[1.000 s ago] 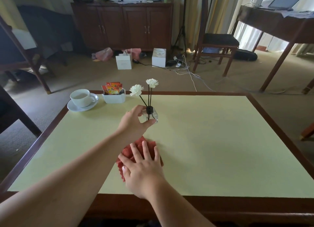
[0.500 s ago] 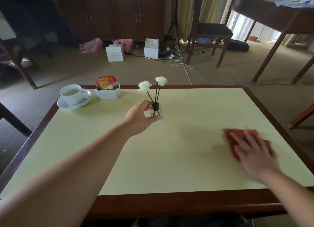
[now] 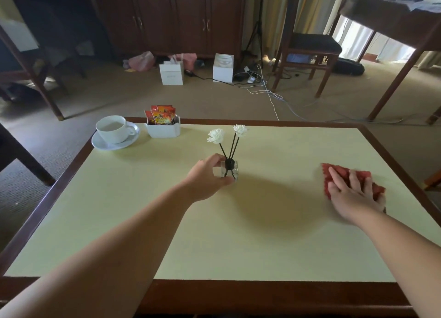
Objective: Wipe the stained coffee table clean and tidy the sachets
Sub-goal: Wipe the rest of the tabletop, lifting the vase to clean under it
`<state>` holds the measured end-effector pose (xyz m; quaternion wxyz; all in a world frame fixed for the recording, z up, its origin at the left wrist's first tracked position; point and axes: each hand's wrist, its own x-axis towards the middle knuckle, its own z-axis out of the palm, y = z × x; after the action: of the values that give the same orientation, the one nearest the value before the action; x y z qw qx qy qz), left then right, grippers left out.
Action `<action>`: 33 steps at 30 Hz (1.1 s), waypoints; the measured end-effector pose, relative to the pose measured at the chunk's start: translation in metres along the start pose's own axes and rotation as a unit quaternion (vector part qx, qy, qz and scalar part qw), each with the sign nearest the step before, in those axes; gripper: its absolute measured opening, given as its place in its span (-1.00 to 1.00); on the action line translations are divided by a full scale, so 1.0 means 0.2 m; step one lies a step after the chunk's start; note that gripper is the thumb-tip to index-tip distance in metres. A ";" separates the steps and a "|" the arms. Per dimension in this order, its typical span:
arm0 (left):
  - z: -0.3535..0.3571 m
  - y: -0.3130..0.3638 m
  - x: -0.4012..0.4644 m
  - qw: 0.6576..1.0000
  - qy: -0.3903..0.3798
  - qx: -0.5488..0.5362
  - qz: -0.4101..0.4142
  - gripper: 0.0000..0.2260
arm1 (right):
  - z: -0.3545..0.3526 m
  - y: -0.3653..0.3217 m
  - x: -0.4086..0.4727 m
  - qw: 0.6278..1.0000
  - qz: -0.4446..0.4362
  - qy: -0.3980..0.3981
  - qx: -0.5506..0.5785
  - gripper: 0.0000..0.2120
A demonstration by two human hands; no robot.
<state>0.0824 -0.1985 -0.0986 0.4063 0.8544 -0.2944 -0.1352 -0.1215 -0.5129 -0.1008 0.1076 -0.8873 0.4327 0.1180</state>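
Note:
The coffee table (image 3: 274,234) has a pale yellow top with a dark wooden rim. My right hand (image 3: 353,193) lies flat on a red cloth (image 3: 338,172) near the table's right edge, fingers spread. My left hand (image 3: 207,177) grips a small glass diffuser bottle (image 3: 232,170) with black reeds and white flowers, which stands at the table's middle. Orange sachets (image 3: 161,117) stand upright in a white holder (image 3: 163,131) at the far left side.
A white cup on a saucer (image 3: 114,133) sits at the far left corner, beside the sachet holder. Beyond the table are white boxes (image 3: 171,74), cables on the carpet, a wooden chair (image 3: 307,53) and a cabinet.
My right hand swept the red cloth from the near middle of the table to the right side, and now sits slightly further back. My left hand stayed on the diffuser bottle.

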 end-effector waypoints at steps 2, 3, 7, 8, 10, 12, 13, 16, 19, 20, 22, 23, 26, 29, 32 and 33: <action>0.01 -0.01 0.01 1.000 -0.005 -0.015 -0.015 -0.63 | 0.00 -0.07 0.04 1.000 -0.022 -0.001 -0.001 -0.51; 0.02 -0.01 0.01 1.000 -0.006 -0.023 -0.020 -0.64 | 0.00 -0.11 0.07 0.999 -0.033 -0.001 -0.001 -0.51; 0.04 -0.05 0.04 0.999 -0.002 -0.039 -0.014 -0.66 | -0.01 -0.27 0.17 0.997 -0.072 -0.003 -0.002 -0.51; 0.04 -0.05 0.05 0.999 -0.002 -0.039 -0.014 -0.65 | -0.01 -0.32 0.19 0.997 -0.082 -0.003 -0.002 -0.51; 0.05 -0.07 0.07 0.999 -0.001 -0.042 -0.016 -0.65 | -0.01 -0.42 0.24 0.994 -0.106 -0.001 -0.004 -0.51; 0.06 -0.09 0.08 0.999 0.005 -0.044 -0.019 -0.65 | -0.01 -0.53 0.27 0.992 -0.126 0.008 -0.007 -0.50; 0.07 -0.10 0.08 0.999 0.012 -0.040 -0.019 -0.64 | 0.00 -0.58 0.29 0.990 -0.137 0.013 -0.011 -0.51; 0.09 -0.14 0.09 0.999 0.020 -0.020 -0.032 -0.55 | 0.00 -0.74 0.33 0.984 -0.174 0.019 -0.013 -0.51; 0.09 -0.16 0.08 0.999 0.014 -0.021 -0.026 -0.43 | 0.01 -0.88 0.35 0.976 -0.217 0.016 -0.026 -0.51; 0.09 -0.17 0.07 0.999 0.021 -0.022 -0.017 -0.40 | 0.01 -0.92 0.36 0.973 -0.226 0.015 -0.029 -0.51; 0.07 -0.18 0.03 0.998 0.048 -0.028 0.000 -0.38 | 0.01 -0.95 0.38 0.971 -0.238 0.015 -0.032 -0.51; 0.05 -0.18 -0.02 0.997 0.073 -0.026 0.004 -0.39 | 0.00 -0.96 0.39 0.970 -0.242 0.014 -0.032 -0.51; -0.04 -0.22 -0.19 0.989 0.146 0.013 -0.011 -0.48 | -0.03 -0.93 0.44 0.967 -0.252 0.010 -0.035 -0.52; -0.18 -0.28 -0.41 0.980 0.187 0.072 -0.007 -0.63 | -0.06 -0.83 0.48 0.974 -0.226 0.013 -0.022 -0.53; -0.31 -0.36 -0.61 0.965 0.220 0.139 -0.023 -0.65 | -0.10 -0.63 0.49 0.986 -0.165 0.015 -0.006 -0.52; -0.34 -0.39 -0.67 0.961 0.221 0.161 -0.041 -0.62 | -0.11 -0.53 0.48 0.989 -0.144 0.017 -0.006 -0.52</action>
<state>0.0397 -0.0363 -0.1160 0.3120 0.9285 -0.1802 0.0895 0.0228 -0.5278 -0.0992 0.1111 -0.9427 0.3019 0.0889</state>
